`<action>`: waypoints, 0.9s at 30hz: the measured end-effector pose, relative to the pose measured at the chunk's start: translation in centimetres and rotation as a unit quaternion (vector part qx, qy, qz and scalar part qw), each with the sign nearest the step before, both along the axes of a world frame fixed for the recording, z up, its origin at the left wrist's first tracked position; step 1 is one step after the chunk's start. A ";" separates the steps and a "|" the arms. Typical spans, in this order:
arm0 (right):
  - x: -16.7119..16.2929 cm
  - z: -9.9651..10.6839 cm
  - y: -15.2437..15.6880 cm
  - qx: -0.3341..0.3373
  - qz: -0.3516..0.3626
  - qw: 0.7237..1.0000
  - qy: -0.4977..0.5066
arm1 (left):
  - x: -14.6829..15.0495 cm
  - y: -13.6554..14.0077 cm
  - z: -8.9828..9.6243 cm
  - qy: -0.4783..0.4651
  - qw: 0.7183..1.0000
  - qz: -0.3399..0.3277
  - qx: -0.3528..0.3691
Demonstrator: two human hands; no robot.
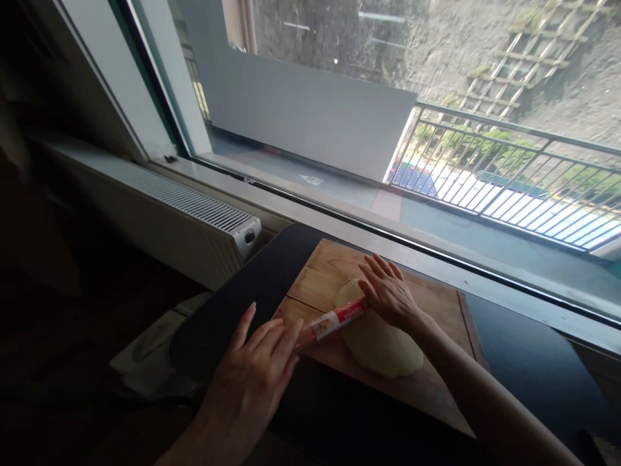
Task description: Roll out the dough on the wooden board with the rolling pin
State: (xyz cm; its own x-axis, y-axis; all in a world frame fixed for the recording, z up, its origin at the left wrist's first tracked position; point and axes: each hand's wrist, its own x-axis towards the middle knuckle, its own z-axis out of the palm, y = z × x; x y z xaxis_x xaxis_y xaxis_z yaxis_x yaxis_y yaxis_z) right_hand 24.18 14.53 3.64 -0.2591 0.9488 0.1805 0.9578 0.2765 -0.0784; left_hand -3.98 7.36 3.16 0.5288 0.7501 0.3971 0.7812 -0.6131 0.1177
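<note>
A rolling pin (pixel 338 320) with a red and white printed wrap lies slantwise across a flat, pale sheet of dough (pixel 388 353). My left hand (pixel 259 362) rests over the pin's near left end, its fingers stretched out and apart rather than wrapped round. At the far right end, my right hand (pixel 388 291) presses with its palm, fingers extended and raised. Both palms hide the ends of the pin. Under the dough is a wooden board (pixel 310 278) with a dark groove near its left side.
The board lies on a dark table (pixel 519 349) with rounded corners, close to the window sill (pixel 339 223). A white radiator (pixel 204 213) stands along the wall at left. Beyond the glass are a grey panel (pixel 310 110) and a metal railing (pixel 504 175).
</note>
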 end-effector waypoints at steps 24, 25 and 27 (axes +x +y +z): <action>-4.1 1.4 7.5 -0.065 -0.039 0.997 0.007 | -1.4 1.1 -1.7 0.027 0.997 0.053 0.040; -4.6 1.6 8.3 -0.071 -0.044 0.996 0.011 | -1.6 1.0 -1.6 0.026 0.997 0.060 0.039; -4.4 1.7 7.8 -0.064 -0.033 0.997 0.018 | -1.8 0.3 -1.5 0.022 0.998 0.053 0.031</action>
State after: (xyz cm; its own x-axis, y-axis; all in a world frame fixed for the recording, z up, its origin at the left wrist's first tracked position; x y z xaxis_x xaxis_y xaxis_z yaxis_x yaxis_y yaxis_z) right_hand 19.82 22.36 5.30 -0.1908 0.9795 0.0648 0.9696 0.1983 -0.1430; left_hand -5.78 7.70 1.64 0.4648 0.7781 0.4225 0.8460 -0.5311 0.0475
